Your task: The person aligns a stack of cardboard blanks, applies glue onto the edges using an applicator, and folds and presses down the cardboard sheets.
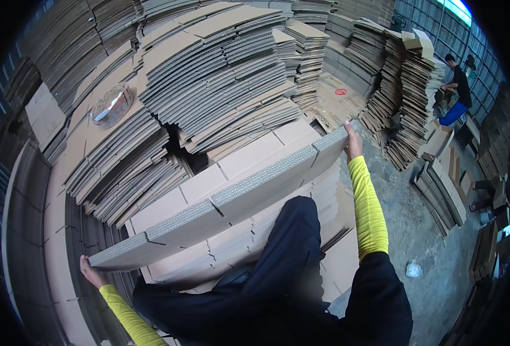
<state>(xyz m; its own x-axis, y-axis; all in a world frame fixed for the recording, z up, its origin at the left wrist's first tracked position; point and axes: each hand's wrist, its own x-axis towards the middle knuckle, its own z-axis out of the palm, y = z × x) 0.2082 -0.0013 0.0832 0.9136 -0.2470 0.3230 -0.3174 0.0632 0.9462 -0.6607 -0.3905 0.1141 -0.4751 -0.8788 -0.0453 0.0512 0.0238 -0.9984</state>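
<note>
A long bundle of flat cardboard sheets [232, 199] is held on edge across my lap, its corrugated edges facing up. My left hand [92, 272] grips its left end at the lower left. At the bundle's right end, higher in the view, my right hand [353, 140] is closed round the corner. More flat cardboard [194, 254] lies beneath and in front of my knees, partly hidden by the bundle and my dark trousers.
Tall cardboard stacks [226, 69] rise ahead, with a tape-wrapped bowl-like container [112, 105] on the left one. Leaning stacks [405, 98] stand at right. A co-worker [458, 89] in dark top and blue bottoms bends beyond them. A crumpled white item [413, 270] lies on the floor.
</note>
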